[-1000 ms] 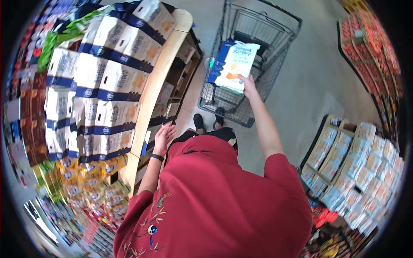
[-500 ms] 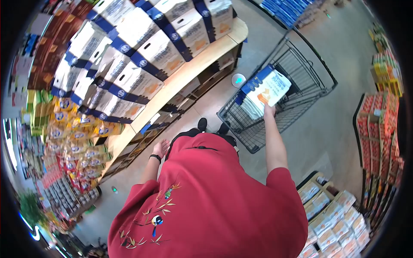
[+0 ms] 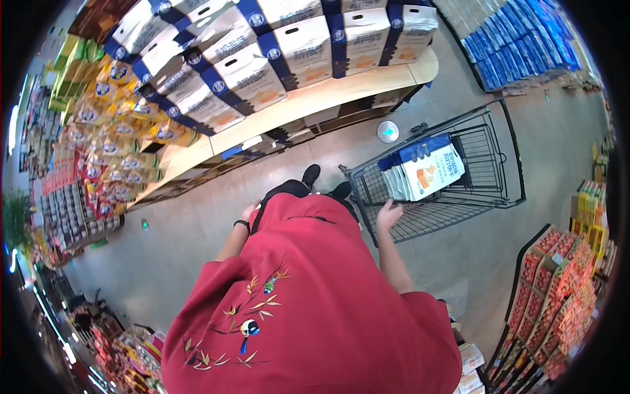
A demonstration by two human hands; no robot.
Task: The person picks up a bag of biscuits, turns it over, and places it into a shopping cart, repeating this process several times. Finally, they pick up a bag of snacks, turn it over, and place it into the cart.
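A white and blue carton [image 3: 425,171] lies inside the dark wire shopping cart [image 3: 505,177], leaning against its near end. My right hand [image 3: 388,214] rests on the cart's near rim, just below the carton, fingers spread and holding nothing else. My left hand [image 3: 248,211] hangs at my side beside my red top, a black band on its wrist, with nothing in it.
A curved wooden display shelf [image 3: 341,92] carries several stacked white and blue cartons [image 3: 289,46]. Yellow snack packs [image 3: 125,125] sit to the left. Blue packs [image 3: 518,39] stand beyond the cart, red boxes [image 3: 558,282] at lower right. Grey floor lies between.
My right hand has lowered the carton into the cart and let go of it, then come back to the cart's rim. The view has swung round to the right.
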